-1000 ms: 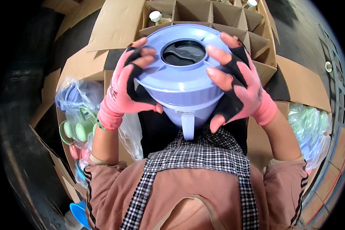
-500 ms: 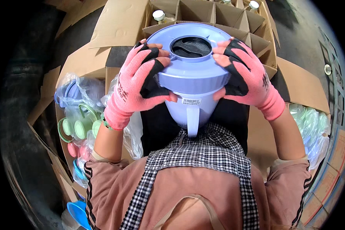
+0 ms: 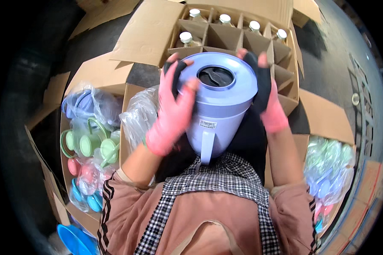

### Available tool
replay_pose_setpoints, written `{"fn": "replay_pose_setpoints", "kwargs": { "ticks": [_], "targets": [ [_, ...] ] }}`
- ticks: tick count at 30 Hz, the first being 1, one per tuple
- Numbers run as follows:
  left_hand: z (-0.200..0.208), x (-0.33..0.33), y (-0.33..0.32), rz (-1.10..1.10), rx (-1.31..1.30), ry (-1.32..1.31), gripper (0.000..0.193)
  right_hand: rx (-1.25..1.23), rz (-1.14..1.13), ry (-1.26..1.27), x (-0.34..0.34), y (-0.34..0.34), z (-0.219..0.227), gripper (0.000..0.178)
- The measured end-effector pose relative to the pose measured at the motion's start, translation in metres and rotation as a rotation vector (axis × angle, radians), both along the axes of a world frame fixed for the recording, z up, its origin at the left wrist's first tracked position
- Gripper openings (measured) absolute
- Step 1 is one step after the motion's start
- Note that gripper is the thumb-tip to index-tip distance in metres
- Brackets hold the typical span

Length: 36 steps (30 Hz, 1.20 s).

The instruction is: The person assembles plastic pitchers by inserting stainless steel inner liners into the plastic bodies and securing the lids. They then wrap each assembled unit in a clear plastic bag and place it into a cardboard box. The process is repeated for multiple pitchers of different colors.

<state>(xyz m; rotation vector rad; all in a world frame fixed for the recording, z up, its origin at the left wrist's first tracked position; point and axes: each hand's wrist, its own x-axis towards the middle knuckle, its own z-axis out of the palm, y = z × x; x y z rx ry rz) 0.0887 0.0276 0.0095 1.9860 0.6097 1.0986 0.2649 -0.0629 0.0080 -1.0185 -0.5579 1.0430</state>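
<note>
A lavender plastic jug (image 3: 219, 127) with a handle stands between my thighs, its handle towards me. On top sits a wide round lavender lid (image 3: 242, 80) with a black centre piece. My left hand (image 3: 172, 106), in a pink and black glove with bare fingertips, is at the lid's left side, fingers apart and thumb over its surface. Along the right rim my right hand (image 3: 264, 89), gloved alike, is stretched out with its palm towards the lid. Both hands are blurred by motion; whether the right touches the rim I cannot tell.
Ahead, a divided carton (image 3: 293, 100) holds several white-capped bottles (image 3: 186, 39). At left, an open box holds bagged green jugs (image 3: 89, 144) and other coloured pieces. Another box of bagged pieces (image 3: 327, 165) stands at right. A blue basin (image 3: 74, 238) lies lower left.
The jug with its lid has gone lower, nearer my lap. My fingers have come off their two-handed grip on the lid, and the right hand has straightened along the rim.
</note>
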Motion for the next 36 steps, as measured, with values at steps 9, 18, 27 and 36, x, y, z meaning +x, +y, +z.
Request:
{"fn": "replay_pose_setpoints", "kwargs": {
  "ticks": [9,18,27,36],
  "targets": [
    [-0.005,0.002,-0.015,-0.037,0.088,-0.096,0.039,-0.004,-0.176,-0.028,0.041,0.01,-0.026,0.056],
    [-0.004,0.002,-0.014,0.075,0.048,-0.092,0.04,0.194,-0.007,-0.016,0.029,0.005,-0.023,0.041],
    [-0.002,0.003,-0.015,0.155,0.355,0.115,0.037,-0.138,-0.303,0.026,0.053,0.003,-0.025,0.032],
    [-0.032,0.001,0.027,-0.568,-0.851,-0.32,0.054,-0.162,-0.14,-1.467,-0.015,-0.032,0.035,0.038]
  ]
}}
